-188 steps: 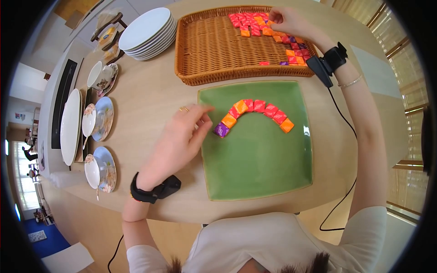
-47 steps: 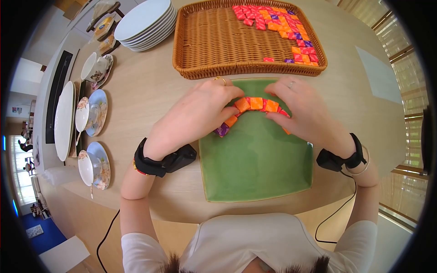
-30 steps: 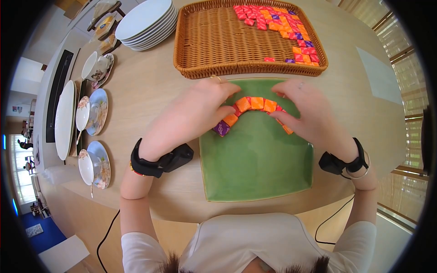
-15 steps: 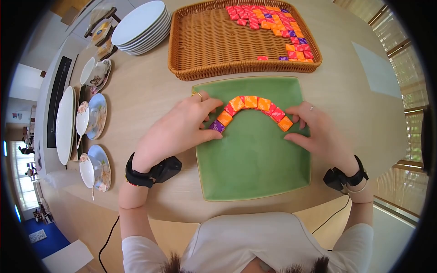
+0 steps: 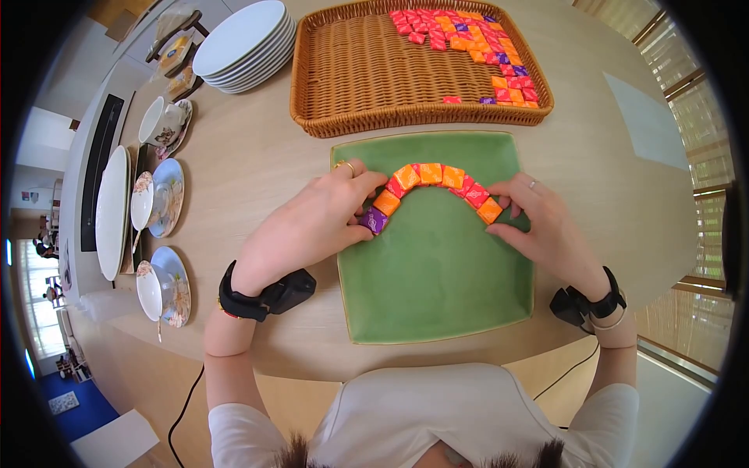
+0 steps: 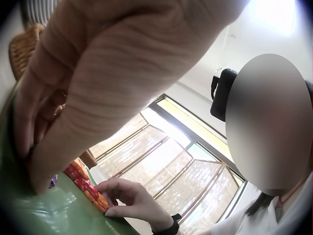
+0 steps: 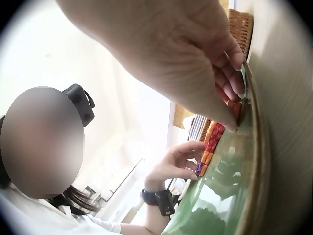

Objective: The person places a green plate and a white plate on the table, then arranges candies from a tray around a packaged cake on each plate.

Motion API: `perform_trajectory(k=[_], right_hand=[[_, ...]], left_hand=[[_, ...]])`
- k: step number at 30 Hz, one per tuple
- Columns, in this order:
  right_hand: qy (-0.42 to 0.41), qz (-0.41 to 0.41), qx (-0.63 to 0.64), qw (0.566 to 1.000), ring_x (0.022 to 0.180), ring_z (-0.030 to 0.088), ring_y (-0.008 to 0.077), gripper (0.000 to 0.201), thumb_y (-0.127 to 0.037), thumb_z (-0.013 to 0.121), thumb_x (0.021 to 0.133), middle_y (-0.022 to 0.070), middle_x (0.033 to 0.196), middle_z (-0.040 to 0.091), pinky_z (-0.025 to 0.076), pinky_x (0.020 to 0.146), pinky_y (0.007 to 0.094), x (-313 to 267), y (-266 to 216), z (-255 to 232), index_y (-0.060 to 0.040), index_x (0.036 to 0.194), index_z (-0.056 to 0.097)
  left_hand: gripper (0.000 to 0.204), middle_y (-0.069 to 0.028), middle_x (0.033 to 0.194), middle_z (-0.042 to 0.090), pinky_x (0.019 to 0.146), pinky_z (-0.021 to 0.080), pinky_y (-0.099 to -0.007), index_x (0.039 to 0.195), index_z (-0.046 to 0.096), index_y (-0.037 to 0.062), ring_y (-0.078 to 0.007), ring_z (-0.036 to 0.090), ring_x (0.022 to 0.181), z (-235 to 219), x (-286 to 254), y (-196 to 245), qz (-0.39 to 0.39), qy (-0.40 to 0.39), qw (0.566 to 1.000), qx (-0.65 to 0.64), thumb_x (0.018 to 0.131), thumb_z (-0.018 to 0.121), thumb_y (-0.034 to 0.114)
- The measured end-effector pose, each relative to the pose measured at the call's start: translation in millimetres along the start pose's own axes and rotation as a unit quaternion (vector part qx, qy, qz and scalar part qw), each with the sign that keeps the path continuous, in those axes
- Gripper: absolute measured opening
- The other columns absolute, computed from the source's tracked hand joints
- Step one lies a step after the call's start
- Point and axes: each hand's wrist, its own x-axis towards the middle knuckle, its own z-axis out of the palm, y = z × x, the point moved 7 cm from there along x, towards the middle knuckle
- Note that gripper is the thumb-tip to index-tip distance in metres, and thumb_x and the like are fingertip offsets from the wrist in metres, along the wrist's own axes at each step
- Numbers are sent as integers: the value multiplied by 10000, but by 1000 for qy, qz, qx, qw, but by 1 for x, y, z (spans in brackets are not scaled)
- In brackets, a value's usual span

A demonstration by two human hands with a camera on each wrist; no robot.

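Observation:
Square wrapped candies [image 5: 430, 174] in orange, red and purple form an arch on a green square plate [image 5: 437, 288]. Some orange ones lie on top of others near the crown. At the arch's left end, my left hand [image 5: 316, 218] pinches a purple candy [image 5: 374, 221] between thumb and fingers. My right hand [image 5: 542, 222] holds the orange candy [image 5: 489, 210] at the opposite end, thumb below and index finger above. The right wrist view shows this orange candy [image 7: 236, 108] between the thumb and fingers. Fingers partly cover both end candies.
Behind the plate stands a wicker basket [image 5: 421, 123] with many more candies [image 5: 480, 47] along its right side. A stack of white plates [image 5: 240, 39] is at back left. Floral cups [image 5: 148, 288] on saucers [image 5: 178, 288] and a white oval dish [image 5: 113, 214] line the left.
My right hand has come from the basket to the plate. Orange candies now sit on the arch's top. Both hands have moved from the upper arch down to its two ends.

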Motion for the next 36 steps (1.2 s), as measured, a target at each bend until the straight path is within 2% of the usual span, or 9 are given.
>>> perform_trajectory(k=[2, 3, 5, 13, 15, 16, 18, 21, 36], right_hand=[[2, -2, -5, 1000, 821, 606, 282, 387, -80, 768, 816, 112, 977, 596, 513, 743, 376, 0, 1, 1, -30, 1160, 596], [3, -4, -11, 1000, 821, 603, 282, 396, -81, 770, 814, 110, 979, 595, 511, 745, 375, 0, 1, 1, -32, 1166, 596], [2, -2, -10, 1000, 819, 601, 283, 402, -81, 770, 814, 109, 979, 594, 509, 747, 377, 0, 0, 1, -33, 1173, 595], [52, -10, -13, 999, 884, 616, 293, 403, -94, 764, 821, 113, 1030, 601, 517, 771, 375, -1, -13, -9, -44, 1185, 600], [40, -135, -96, 985, 972, 620, 306, 397, -99, 751, 828, 132, 1097, 604, 525, 799, 385, -2, -42, -8, -41, 1186, 591], [40, -135, -96, 985, 972, 620, 306, 397, -99, 751, 828, 132, 1097, 604, 525, 799, 385, -1, -46, -5, -41, 1186, 591], [-84, -189, -11, 978, 1056, 607, 306, 387, -118, 723, 850, 151, 1148, 603, 517, 853, 391, -1, -61, 20, -3, 1186, 572], [-119, -253, -53, 959, 1076, 592, 301, 381, -134, 702, 866, 160, 1162, 599, 497, 903, 386, 4, -70, 41, 40, 1172, 555], [-100, -263, -76, 957, 1028, 575, 292, 458, -139, 720, 853, 148, 1158, 584, 482, 914, 376, 25, -70, 54, 57, 1230, 548]], left_hand=[[493, -195, 1107, 586, 877, 521, -437, 1261, 559, -22, -396, 616, 990, 1, -1, 0, 12, 1, 1000, 12, 798, 722, 20], [493, -195, 1107, 586, 877, 521, -437, 1261, 559, -22, -396, 616, 990, 2, 0, -1, 12, 1, 1000, 12, 798, 722, 20], [564, -146, 1019, 619, 814, 540, -361, 1269, 585, -29, -256, 634, 856, 2, 0, -1, 18, 17, 1000, 18, 740, 780, -24], [556, -150, 979, 636, 803, 542, -364, 1262, 590, -37, -265, 636, 851, 1, -2, -1, 17, 27, 999, -4, 740, 781, -19], [549, -151, 984, 639, 803, 543, -366, 1259, 593, -38, -267, 637, 852, 0, -2, -1, 15, 26, 999, -10, 743, 780, -18], [526, -151, 977, 642, 803, 543, -367, 1241, 599, -42, -270, 638, 851, -1, -2, 0, 17, 28, 999, -10, 746, 776, -20], [502, -151, 970, 646, 803, 544, -369, 1222, 605, -45, -273, 638, 851, -2, -2, -1, 18, 30, 999, -10, 750, 773, -22], [437, -152, 945, 654, 793, 546, -372, 1172, 618, -49, -279, 643, 842, 0, -2, -3, 25, 34, 999, -5, 761, 761, -24], [373, -163, 901, 677, 771, 553, -370, 1146, 623, -55, -280, 668, 819, -1, -1, 2, 8, 0, 1000, -11, 785, 716, -38]])
